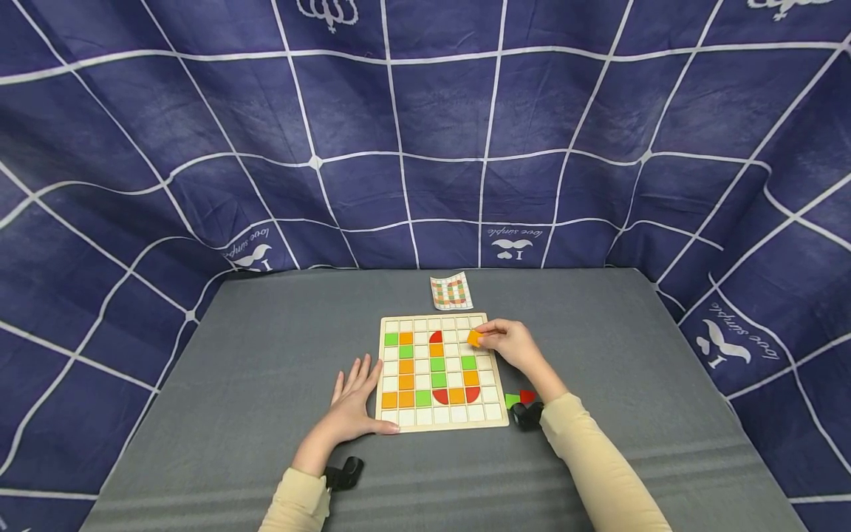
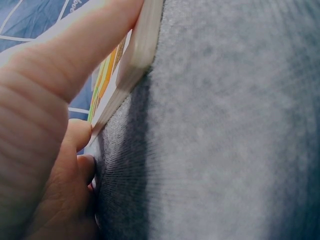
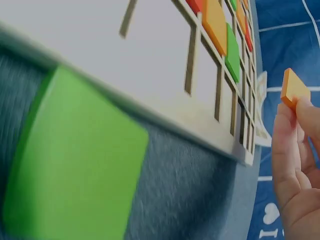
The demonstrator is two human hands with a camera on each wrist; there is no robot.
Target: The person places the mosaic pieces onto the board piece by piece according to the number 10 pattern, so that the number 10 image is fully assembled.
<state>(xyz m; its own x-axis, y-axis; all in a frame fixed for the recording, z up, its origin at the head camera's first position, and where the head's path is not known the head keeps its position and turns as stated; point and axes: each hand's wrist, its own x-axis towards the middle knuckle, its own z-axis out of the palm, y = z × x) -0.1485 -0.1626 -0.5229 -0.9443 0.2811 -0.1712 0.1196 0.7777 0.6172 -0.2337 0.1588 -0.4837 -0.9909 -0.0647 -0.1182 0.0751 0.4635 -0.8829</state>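
My right hand (image 1: 512, 343) pinches an orange square tile (image 1: 474, 338) between thumb and fingertips, over the upper right part of a wooden grid board (image 1: 459, 415). In the right wrist view the held tile (image 3: 294, 89) is raised and tilted. Fingers spread and straight, my left hand (image 1: 352, 406) rests at the board's left edge, its thumb along the lower left corner. The left wrist view shows that thumb (image 2: 60, 50) against the board's side (image 2: 142, 45). Green, orange and red pieces fill some cells, including a red quarter-round (image 1: 436, 337) near the top; other cells are white.
Beside the board's lower right lie a loose green piece (image 1: 511, 400) and a red piece (image 1: 527, 396), partly behind the right wrist camera (image 1: 527, 417). A small printed pattern card (image 1: 451, 291) lies beyond the board. Blue curtains (image 1: 439, 185) surround the grey table (image 1: 279, 325).
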